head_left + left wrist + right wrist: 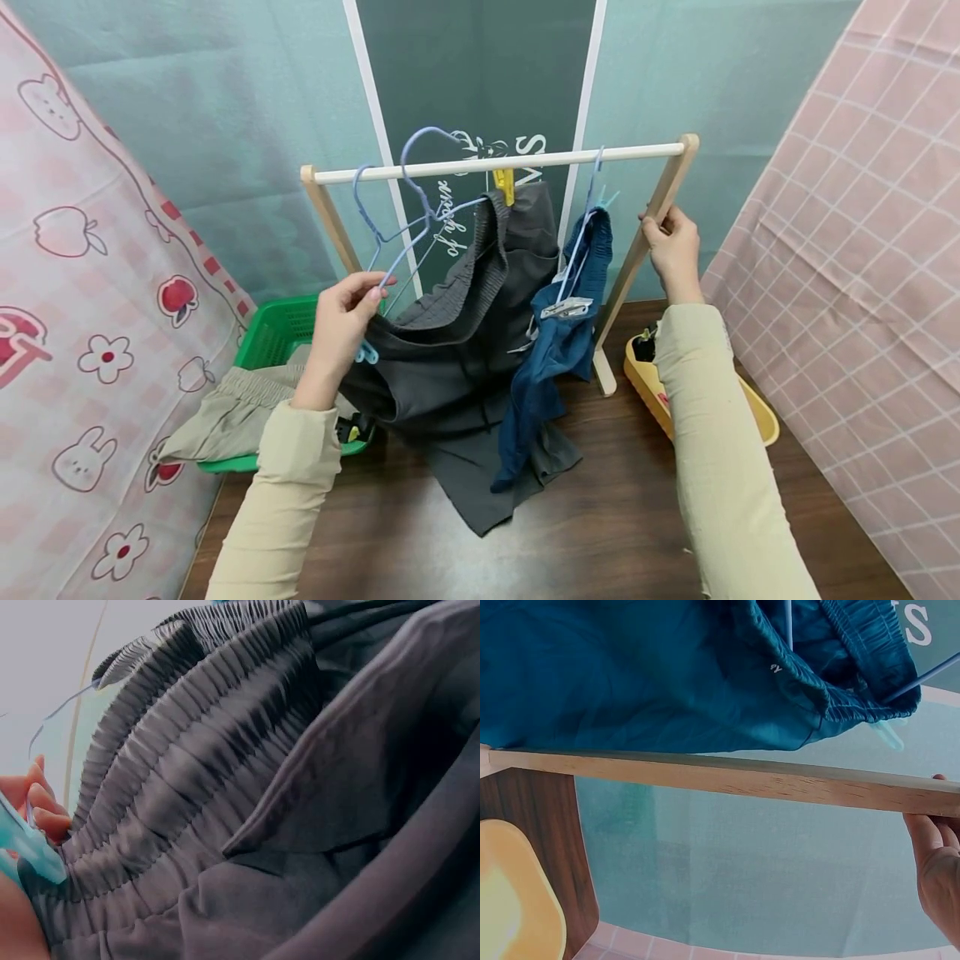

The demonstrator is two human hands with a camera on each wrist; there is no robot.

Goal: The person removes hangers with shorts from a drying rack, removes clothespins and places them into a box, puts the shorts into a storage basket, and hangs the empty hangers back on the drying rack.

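My left hand pinches the lower left arm of a light-blue hanger, whose hook stands up by the rack's rail. Dark grey trousers with a gathered waistband hang from that hanger. A yellow clip grips their right side, and a light-blue clip sits at the left below my hand. My right hand holds the right wooden post of the rack. Blue pants hang beside it on another hanger, with a pale clip on them.
The white rail also carries an empty blue hanger at the left. A green basket with beige shorts stands left; a yellow tray lies right. The wooden tabletop spreads in front, with cloth walls around.
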